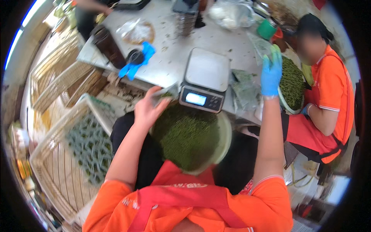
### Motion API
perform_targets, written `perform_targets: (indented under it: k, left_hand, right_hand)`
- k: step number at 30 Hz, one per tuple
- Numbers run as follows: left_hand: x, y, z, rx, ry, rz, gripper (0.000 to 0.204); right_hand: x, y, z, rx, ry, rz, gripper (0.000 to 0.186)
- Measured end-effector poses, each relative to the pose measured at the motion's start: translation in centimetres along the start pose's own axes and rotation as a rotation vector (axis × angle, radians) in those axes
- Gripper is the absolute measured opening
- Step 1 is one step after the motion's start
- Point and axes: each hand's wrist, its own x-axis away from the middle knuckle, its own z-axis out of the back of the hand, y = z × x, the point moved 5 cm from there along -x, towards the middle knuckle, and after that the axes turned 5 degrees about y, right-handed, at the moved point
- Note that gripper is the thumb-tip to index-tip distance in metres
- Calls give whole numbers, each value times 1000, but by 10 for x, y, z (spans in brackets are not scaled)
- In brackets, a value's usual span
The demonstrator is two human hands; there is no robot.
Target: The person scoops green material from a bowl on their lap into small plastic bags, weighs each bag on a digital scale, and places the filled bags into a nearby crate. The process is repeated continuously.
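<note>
My bare left hand [148, 106] pinches a clear plastic bag [166, 92] with green bits at its bottom, left of a digital scale [206, 67] with an unloaded platform. My blue-gloved right hand [271, 73] is raised right of the scale with fingers stretched out, beside clear bags [258, 46] at the table's right. A large pale basin [223, 135] of fine green leaves sits between my legs, below the scale. More greenish bags [244, 92] lie just right of the scale.
A metal table [170, 46] holds a dark canister [108, 44], blue gloves [131, 69] and white bags [228, 13]. Crates [58, 158] stand left, one with small green packets [89, 143]. A co-worker in orange [330, 89] sits right beside another green-filled basin [290, 83]; another person [89, 15] stands at upper left.
</note>
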Motion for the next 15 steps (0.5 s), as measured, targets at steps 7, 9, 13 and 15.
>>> perform_targets:
  k: [7,9,13,15]
  left_hand:
    - [20,-27,17,621,67,122,47]
    - [40,-36,60,648,162,77,40]
    - [96,-89,170,429,432,65,39]
    - [138,-112,224,228,559,129,43]
  right_hand:
    - [106,-108,-27,-86,-170,86,43]
    - [125,-113,-12,-86,-153,83,37]
    - [168,-126,36,-185,-177,-106,31]
    - [201,-132,37,-319,-248,-159,31]
